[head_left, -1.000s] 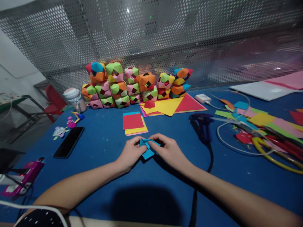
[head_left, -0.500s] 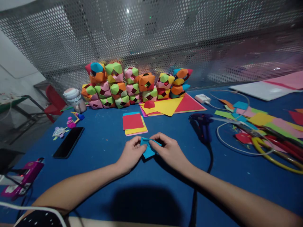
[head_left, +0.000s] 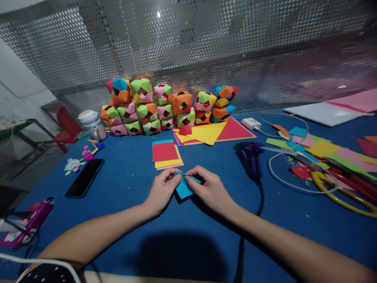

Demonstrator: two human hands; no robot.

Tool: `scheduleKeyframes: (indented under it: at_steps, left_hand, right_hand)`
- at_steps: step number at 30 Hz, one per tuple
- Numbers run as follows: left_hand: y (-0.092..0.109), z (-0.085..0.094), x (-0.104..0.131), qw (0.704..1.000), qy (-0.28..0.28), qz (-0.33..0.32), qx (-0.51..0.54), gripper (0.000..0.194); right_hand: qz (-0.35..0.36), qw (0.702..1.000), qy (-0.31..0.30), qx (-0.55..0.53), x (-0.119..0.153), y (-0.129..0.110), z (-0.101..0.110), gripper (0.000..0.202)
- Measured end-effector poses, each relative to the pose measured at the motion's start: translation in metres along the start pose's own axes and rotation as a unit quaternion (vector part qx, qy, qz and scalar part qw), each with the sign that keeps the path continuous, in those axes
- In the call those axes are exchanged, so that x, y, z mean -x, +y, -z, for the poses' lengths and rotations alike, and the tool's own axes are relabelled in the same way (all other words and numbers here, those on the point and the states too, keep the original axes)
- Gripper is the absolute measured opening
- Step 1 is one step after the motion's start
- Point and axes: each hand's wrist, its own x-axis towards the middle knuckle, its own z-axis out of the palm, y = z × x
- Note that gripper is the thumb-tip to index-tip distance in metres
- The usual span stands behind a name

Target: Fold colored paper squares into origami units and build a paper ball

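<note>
A small blue paper (head_left: 184,188) with a folded top edge is pinched between both hands, just above the blue table (head_left: 123,232). My left hand (head_left: 161,190) grips its upper left corner between thumb and fingers. On the paper's right side, my right hand (head_left: 209,188) presses the folded edge, thumb in front and fingers behind. Beyond the hands lies a stack of square papers (head_left: 165,151), red on top, with yellow, pink and blue edges showing.
Folded paper balls (head_left: 147,112) stand stacked along the mesh panel. A glue gun (head_left: 251,157) and its cord lie right of my right hand. Scissors (head_left: 324,188) and paper scraps (head_left: 324,149) are farther right; a phone (head_left: 85,178) and a bottle (head_left: 92,125) are left.
The blue paper's top flap, raised and open before, now lies flatter along the fold. My left thumb has shifted up toward the top edge.
</note>
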Motion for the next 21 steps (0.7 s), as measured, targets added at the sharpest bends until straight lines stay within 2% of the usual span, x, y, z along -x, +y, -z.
scheduleKeyframes:
  at_steps: [4,13,21]
  left_hand:
    - [0.0,0.001,-0.002,1.0,0.002,-0.003,-0.021,0.022]
    - [0.001,0.011,-0.011,0.998,-0.05,-0.012,-0.033,0.018]
    - [0.002,0.012,-0.012,0.997,-0.069,0.017,0.012,0.019]
  right_hand:
    - [0.014,1.0,0.001,-0.001,0.0,0.001,0.0,0.012]
    - [0.034,0.999,-0.001,0.005,-0.001,-0.001,0.002,0.009]
    - [0.045,0.999,-0.007,0.004,-0.001,0.005,0.003,0.008]
